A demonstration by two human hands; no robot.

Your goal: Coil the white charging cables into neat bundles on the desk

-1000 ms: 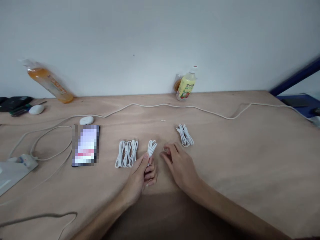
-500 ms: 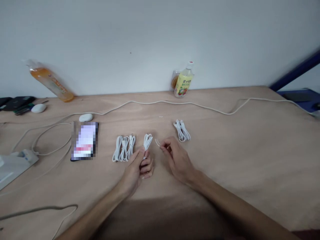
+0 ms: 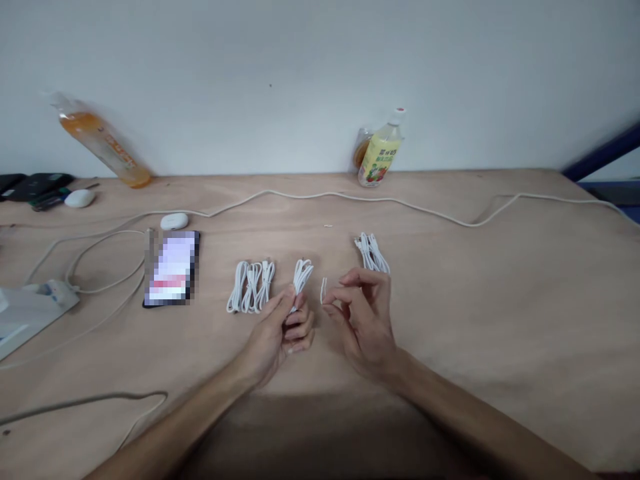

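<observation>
A coiled white cable [image 3: 302, 274] is pinched between the thumb and fingers of my left hand [image 3: 277, 333], its loops sticking up past the fingertips. Just to its right, my right hand [image 3: 367, 327] pinches the lower end of a thin, bent white twist tie [image 3: 323, 290], which stands apart from the coil. Several coiled white cables [image 3: 253, 287] lie side by side on the table, left of my left hand. Beyond my right hand lies another white cable bundle [image 3: 371, 252], its near end partly covered by my fingers.
A phone [image 3: 173, 270] lies at left, with a white earbud case [image 3: 175, 221] behind it. A long white cord [image 3: 330, 195] crosses the table's back. Two bottles, one orange [image 3: 107, 147] and one yellow-labelled [image 3: 381, 155], lean on the wall. A power strip [image 3: 35, 317] sits far left.
The twist tie has turned more upright in my right hand, whose other fingers have lifted and spread. My left hand keeps hold of the coiled cable. The view has shifted slightly.
</observation>
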